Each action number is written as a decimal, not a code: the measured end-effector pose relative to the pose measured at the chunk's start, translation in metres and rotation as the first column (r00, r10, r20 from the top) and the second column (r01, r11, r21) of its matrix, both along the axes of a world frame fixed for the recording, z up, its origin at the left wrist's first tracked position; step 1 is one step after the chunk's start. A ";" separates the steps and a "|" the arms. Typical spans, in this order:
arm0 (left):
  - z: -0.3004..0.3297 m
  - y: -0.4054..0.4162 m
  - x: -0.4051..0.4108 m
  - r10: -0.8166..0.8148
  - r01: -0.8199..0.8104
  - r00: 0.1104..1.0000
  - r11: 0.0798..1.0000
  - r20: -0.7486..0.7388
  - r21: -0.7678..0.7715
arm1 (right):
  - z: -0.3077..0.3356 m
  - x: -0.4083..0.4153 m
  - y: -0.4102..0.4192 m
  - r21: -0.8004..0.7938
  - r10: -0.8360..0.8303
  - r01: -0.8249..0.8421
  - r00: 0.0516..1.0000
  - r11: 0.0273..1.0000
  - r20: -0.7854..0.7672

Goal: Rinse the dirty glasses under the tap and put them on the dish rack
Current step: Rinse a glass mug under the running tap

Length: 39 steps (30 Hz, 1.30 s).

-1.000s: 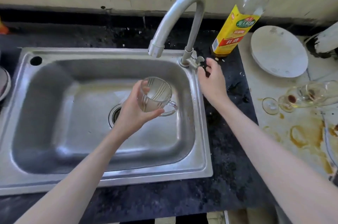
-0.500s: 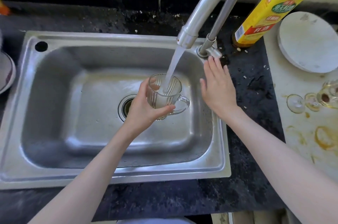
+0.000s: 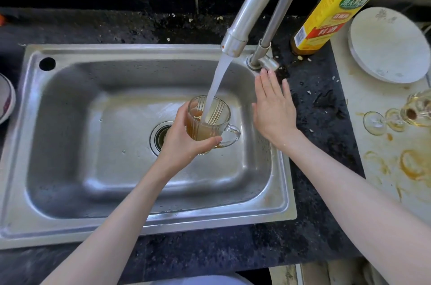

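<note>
A ribbed glass mug [image 3: 210, 119] with a handle on its right is held upright over the steel sink [image 3: 70, 221] by my left hand [image 3: 184, 138], fingers and thumb wrapped round it. Water streams from the tap spout [image 3: 233, 46] into the mug, which holds brownish water. My right hand [image 3: 274, 107] hovers flat with straight fingers just right of the mug, fingertips near the tap handle [image 3: 268, 64]. Dirty stemmed glasses [image 3: 396, 117] lie on the stained board at the right. No dish rack is in view.
A yellow-labelled bottle [image 3: 326, 16] stands behind the tap. A white plate [image 3: 387, 44] lies at the far right on a pale board [image 3: 384, 182] with brown ring stains. A bowl edge [image 3: 5, 98] shows at the left. The drain [image 3: 161, 135] sits mid-sink.
The tap was turned on and water now fills the mug, turning brown. My right hand left the tap handle and flattened beside the mug. The mug rose slightly under the stream.
</note>
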<state>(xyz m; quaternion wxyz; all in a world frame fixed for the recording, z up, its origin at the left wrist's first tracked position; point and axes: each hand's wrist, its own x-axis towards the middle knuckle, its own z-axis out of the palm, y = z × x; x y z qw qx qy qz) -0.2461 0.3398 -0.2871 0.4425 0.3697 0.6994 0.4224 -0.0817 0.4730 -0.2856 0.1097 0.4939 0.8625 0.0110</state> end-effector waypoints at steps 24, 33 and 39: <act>-0.002 -0.006 -0.005 0.109 0.089 0.909 0.892 0.403 -0.443 | 0.013 -0.034 -0.057 -0.980 -0.985 0.164 0.149 0.109 -0.085; 0.001 -0.012 0.003 -0.043 0.124 0.960 0.951 0.275 -0.285 | 0.011 -0.047 -0.054 -0.985 -0.995 0.149 -0.039 0.083 -0.090; -0.004 0.010 -0.004 0.029 0.050 0.964 0.956 0.264 -0.288 | 0.013 -0.045 -0.074 -0.980 -0.964 0.047 0.193 0.195 -0.183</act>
